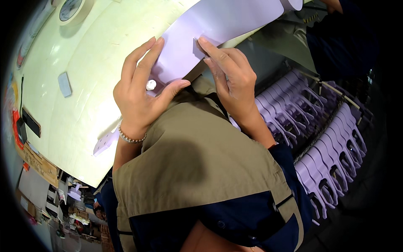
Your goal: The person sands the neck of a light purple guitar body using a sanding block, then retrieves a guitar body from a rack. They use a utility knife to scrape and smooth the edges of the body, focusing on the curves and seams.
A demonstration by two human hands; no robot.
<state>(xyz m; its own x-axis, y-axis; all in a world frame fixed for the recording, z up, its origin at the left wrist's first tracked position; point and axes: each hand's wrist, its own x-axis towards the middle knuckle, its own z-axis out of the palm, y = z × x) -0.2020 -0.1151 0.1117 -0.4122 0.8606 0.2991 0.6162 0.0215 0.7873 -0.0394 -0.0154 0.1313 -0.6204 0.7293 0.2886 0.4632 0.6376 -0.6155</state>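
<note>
A smooth, curved lilac panel (180, 50) lies along the near edge of the pale table. My left hand (138, 86) is at its left end, index and middle fingers stretched to the panel's edge and thumb on its near corner. A small white round-ended thing (151, 85) pokes out from that palm, seemingly held by the folded fingers, which are hidden. My right hand (233, 75) reaches over the near side, its index fingertip touching the panel's surface by a small dark spot. The right thumb stays apart from the index finger, near the panel's edge.
On the pale table (92, 92) are a tape roll (75, 10), a grey pad (64, 84), a phone (31, 122) and a small lilac piece (105, 143) with holes. Racked lilac parts (331, 155) hang at my right. A person's dark clothing (340, 46) shows far right.
</note>
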